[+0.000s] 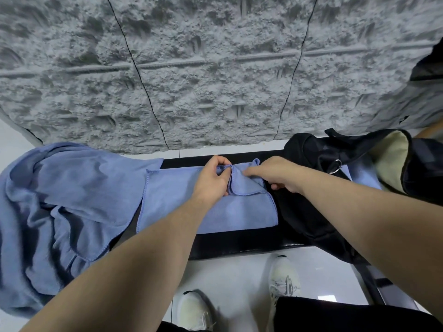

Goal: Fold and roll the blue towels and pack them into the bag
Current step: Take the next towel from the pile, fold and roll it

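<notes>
A folded blue towel [172,200] lies flat on the black bench [239,243]. Its right end is turned up into a small fold. My left hand [212,178] pinches that fold from the left. My right hand [275,173] grips the same raised end from the right, its fingers curled over the cloth. A loose heap of blue towels [60,200] covers the bench's left end. The black bag [318,178] sits at the right, its mouth open and showing a cream lining [390,161]. A strip of blue towel [362,174] shows inside it.
A rough grey wall [215,68] rises just behind the bench. White floor tiles [235,283] and my two pale shoes lie in front. A black strap [374,283] hangs off the bench's right end.
</notes>
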Demonstrator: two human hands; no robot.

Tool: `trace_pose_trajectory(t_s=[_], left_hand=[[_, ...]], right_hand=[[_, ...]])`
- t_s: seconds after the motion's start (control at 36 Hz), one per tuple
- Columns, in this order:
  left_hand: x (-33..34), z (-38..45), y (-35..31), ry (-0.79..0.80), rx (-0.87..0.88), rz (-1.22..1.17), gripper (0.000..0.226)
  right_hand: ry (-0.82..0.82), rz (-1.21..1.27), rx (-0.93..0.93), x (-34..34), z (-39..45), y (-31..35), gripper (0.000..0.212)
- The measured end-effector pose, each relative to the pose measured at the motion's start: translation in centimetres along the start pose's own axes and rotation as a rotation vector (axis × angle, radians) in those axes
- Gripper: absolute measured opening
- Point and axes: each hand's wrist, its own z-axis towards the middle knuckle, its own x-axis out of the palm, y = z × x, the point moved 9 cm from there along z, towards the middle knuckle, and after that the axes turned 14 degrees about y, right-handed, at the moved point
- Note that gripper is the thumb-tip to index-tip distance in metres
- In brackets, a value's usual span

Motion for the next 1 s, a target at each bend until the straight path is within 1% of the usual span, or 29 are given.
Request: trace_pose_trajectory(t_s=[0.08, 0.14, 0.17, 0.22, 0.25, 0.36, 0.42, 0.44, 0.5, 0.56, 0.64, 0.67, 0.69, 0.72, 0.78, 0.86, 0.89, 0.94, 1.0], left_hand=[[0.1, -0.1, -0.1, 0.004, 0.004, -0.001, 0.014], [0.1, -0.1, -0.2, 0.002, 0.004, 0.009, 0.012], [0.0, -0.1, -0.2, -0.001, 0.005, 0.014, 0.011], [0.0, -0.1, -0.2, -0.007, 0.011, 0.023, 0.010], [-0.1, 0.0, -0.3, -0.009, 0.015, 0.028, 0.009], [0.0, 0.0, -0.2, -0.016, 0.016, 0.046, 0.007], [0.0, 0.1, -0.3, -0.014, 0.009, 0.051, 0.007], [0.0, 0.1, -0.3, -0.012, 0.001, 0.053, 0.008], [0.0, 0.2, -0.3, -0.010, -0.021, 0.055, 0.012], [0.1, 0.3, -0.2, -0.006, -0.033, 0.052, 0.015], [0.3, 0.5, -0.2, 0.000, -0.057, 0.071, 0.010], [0.3, 0.5, -0.3, -0.004, -0.068, 0.086, 0.006], [0.3, 0.7, -0.4, -0.006, -0.078, 0.095, 0.004], [0.3, 0.8, -0.5, -0.003, -0.088, 0.100, 0.003], [0.5, 1.1, -0.7, 0.020, -0.115, 0.126, 0.004], [0.7, 1.3, -0.8, 0.055, -0.161, 0.161, 0.008], [0.7, 1.3, -0.8, 0.062, -0.171, 0.164, 0.010], [0.9, 1.3, -0.8, 0.082, -0.188, 0.167, 0.017], [1.2, 1.4, -0.7, 0.111, -0.194, 0.154, 0.026]], right_hand=[[0.037, -0.176, 0.062, 0.3, -0.5, 0.1, 0.027], [-0.010, -0.249, 0.081, -0.1, -0.6, 0.2, 0.012], [-0.043, -0.248, 0.081, -0.3, -0.6, 0.2, 0.013], [-0.112, -0.179, 0.074, -0.8, -0.6, -0.3, 0.041], [-0.137, -0.131, 0.028, -1.0, -0.6, -0.3, 0.043], [-0.225, 0.094, -0.239, -1.0, -1.3, 0.6, 0.019], [-0.244, 0.127, -0.319, -0.8, -1.9, 1.2, 0.010], [-0.221, 0.113, -0.337, -0.5, -2.2, 1.4, 0.009], [-0.123, 0.073, -0.381, 0.8, -2.5, 1.7, 0.015], [-0.065, -0.057, -0.432, 2.0, -3.3, 1.9, 0.031], [-0.092, -0.390, -0.401, 2.9, -4.1, 1.5, 0.071], [-0.102, -0.460, -0.384, 3.2, -4.1, 1.2, 0.080], [-0.115, -0.510, -0.372, 3.3, -4.2, 1.0, 0.083], [-0.130, -0.536, -0.362, 3.4, -4.1, 0.8, 0.082], [-0.172, -0.528, -0.353, 3.1, -3.8, 0.6, 0.073], [-0.262, -0.614, -0.372, 2.9, -3.9, 1.1, 0.048], [-0.270, -0.631, -0.372, 3.0, -3.8, 1.1, 0.042], [-0.262, -0.553, -0.368, 2.7, -3.5, 1.1, 0.031], [-0.282, -0.395, -0.348, 1.7, -3.2, 0.9, 0.017]])
